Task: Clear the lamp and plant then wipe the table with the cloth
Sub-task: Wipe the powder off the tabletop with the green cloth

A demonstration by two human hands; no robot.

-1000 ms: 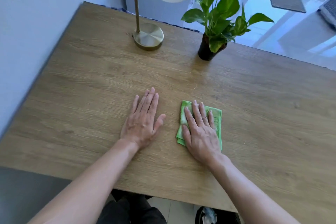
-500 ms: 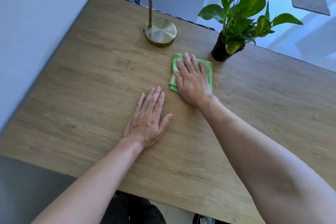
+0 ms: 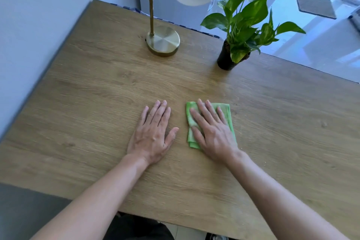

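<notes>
On the table (image 3: 78, 103), the lamp (image 3: 163, 41) stands toward the far edge, left of the plant (image 3: 228, 58), the two well apart. Nearer the person, the left hand (image 3: 153, 134) lies flat on the bare tabletop, just left of the cloth (image 3: 209, 122). The right hand (image 3: 212, 130) lies flat on top of the cloth (its left and far edges showing past the fingers). The hands sit side by side, apart, well before the lamp and plant.

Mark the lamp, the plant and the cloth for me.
lamp (image 3: 163, 41), head view, on its round brass base.
plant (image 3: 247, 19), head view, on its green leaves above the dark pot.
cloth (image 3: 226, 110), head view, on the far right corner, clear of the fingers.
</notes>
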